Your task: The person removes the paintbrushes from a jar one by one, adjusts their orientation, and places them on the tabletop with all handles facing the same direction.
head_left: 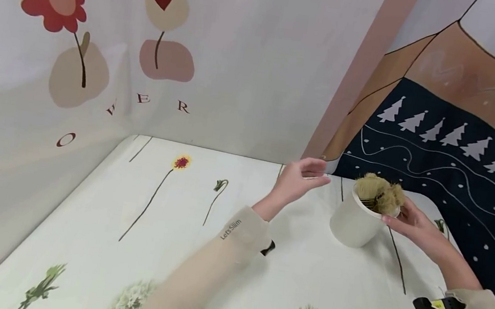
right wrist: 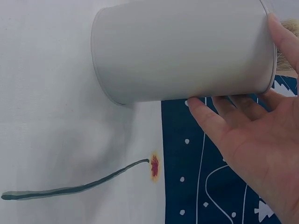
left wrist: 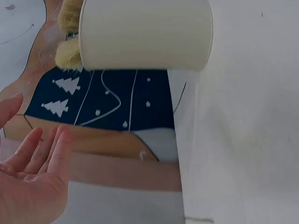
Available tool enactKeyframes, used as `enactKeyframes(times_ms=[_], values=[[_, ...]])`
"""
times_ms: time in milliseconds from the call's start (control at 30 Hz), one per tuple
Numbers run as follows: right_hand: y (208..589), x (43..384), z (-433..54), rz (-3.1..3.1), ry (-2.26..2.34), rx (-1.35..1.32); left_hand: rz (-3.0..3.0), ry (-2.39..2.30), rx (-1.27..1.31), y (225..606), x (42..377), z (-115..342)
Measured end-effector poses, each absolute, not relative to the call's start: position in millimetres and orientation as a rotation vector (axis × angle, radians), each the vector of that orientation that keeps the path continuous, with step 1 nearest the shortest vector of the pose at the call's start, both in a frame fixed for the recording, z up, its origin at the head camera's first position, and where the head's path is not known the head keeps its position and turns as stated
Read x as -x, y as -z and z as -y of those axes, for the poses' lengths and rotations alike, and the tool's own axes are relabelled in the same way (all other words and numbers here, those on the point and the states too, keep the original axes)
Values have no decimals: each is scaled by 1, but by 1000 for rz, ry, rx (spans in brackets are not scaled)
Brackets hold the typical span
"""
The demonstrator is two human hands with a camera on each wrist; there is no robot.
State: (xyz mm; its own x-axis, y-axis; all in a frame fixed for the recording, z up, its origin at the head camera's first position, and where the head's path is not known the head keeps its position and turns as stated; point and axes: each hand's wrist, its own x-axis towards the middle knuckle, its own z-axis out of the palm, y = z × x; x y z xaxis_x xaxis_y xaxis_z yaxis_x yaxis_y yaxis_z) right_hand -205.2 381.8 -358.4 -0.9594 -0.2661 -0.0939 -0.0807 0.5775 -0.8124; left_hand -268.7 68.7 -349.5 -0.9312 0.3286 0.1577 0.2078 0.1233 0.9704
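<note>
A white cylindrical container (head_left: 355, 222) stands at the right of the table, with tan bristly tufts (head_left: 375, 188) poking out of its top; what they belong to is hidden inside. My right hand (head_left: 423, 230) holds the container near its rim, thumb on the near side and fingers curved against the far side. In the right wrist view the fingertips (right wrist: 194, 103) touch the container's wall. To the left of the container, my left hand (head_left: 297, 181) hovers with loosely bent fingers and a gap between thumb and fingers. Nothing is in it.
A white cloth printed with flowers (head_left: 181, 162) covers the table (head_left: 98, 198). Printed hangings form the back and left walls (head_left: 248, 72). A dark blue cloth with white trees (head_left: 459, 165) hangs close behind the container. Black straps (head_left: 437, 306) sit on the wrists.
</note>
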Motion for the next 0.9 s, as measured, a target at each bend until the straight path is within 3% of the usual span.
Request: enactKeyframes(times_ms=[900], values=[[359, 209, -383, -2597, 1291, 285, -2110, -2057, -509, 354, 267, -136]])
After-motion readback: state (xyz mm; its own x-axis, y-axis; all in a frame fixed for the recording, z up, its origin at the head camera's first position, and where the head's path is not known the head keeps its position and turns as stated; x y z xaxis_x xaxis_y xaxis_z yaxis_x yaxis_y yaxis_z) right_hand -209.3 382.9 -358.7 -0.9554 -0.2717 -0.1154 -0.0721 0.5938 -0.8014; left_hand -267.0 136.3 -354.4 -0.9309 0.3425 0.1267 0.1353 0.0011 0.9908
